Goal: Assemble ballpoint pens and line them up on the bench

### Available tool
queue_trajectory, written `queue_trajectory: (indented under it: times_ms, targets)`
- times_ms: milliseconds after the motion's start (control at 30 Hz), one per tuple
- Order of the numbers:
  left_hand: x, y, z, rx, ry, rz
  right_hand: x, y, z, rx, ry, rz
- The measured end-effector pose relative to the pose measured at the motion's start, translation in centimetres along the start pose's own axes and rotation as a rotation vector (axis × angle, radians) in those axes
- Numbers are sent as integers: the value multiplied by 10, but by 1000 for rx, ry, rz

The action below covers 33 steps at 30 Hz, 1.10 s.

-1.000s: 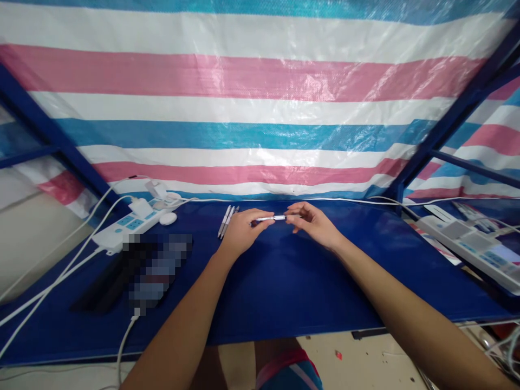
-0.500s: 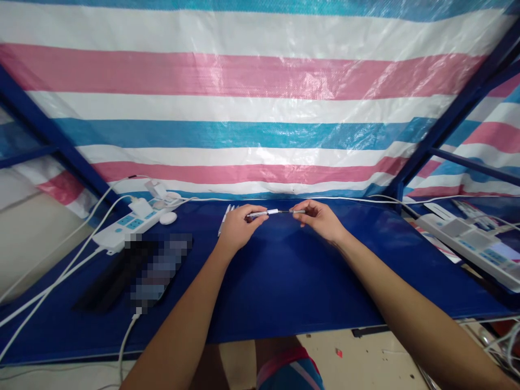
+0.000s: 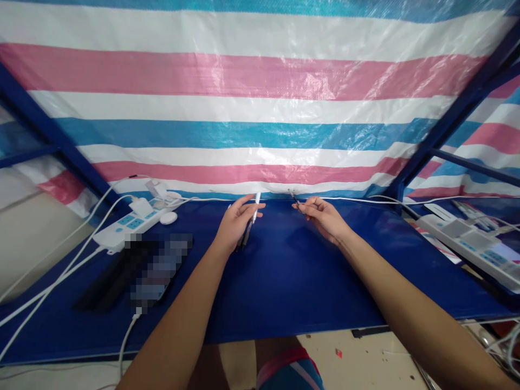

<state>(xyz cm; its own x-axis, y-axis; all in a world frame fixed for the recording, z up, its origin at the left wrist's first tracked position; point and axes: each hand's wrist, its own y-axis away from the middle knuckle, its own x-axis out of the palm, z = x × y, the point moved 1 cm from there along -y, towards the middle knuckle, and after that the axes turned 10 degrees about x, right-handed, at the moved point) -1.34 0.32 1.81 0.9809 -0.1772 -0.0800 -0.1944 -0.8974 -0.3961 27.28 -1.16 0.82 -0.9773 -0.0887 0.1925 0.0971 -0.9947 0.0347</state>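
My left hand is closed on a white pen barrel, pinched between thumb and fingers and standing tilted with its top end up. Below that hand, the dark ends of pens show on the blue tabletop; the hand hides the rest of them. Across a gap to the right, my right hand pinches a slim dark pen refill with a pale tip, which points up and to the left. The barrel and the refill are apart.
On the left lie a white power strip with plugs and cables, a round white disc and a blurred-out phone-like object on a cable. Another power strip stands at right. A striped sheet hangs behind the table.
The barrel and the refill, earlier held level and in line, have moved apart. Both are now tilted upward, and dark pen ends have come into view below my left hand.
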Motion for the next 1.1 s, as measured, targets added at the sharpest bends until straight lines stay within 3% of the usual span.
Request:
queue_trajectory:
  times_ms: [133, 267, 467, 633, 1100]
  targets:
    - [0, -2, 2, -5, 161, -10, -1, 0, 1, 51, -23, 16]
    - [2, -1, 3, -5, 158, 19, -5, 0, 2, 72, -35, 21]
    - [4, 4, 10, -44, -119, 102, -14, -6, 1, 68, -18, 2]
    - [8, 8, 11, 72, -505, 206, -22, -10, -2, -17, 147, -101]
    - [8, 8, 14, 267, -819, 262, -26, -7, 4, 17, 199, -14]
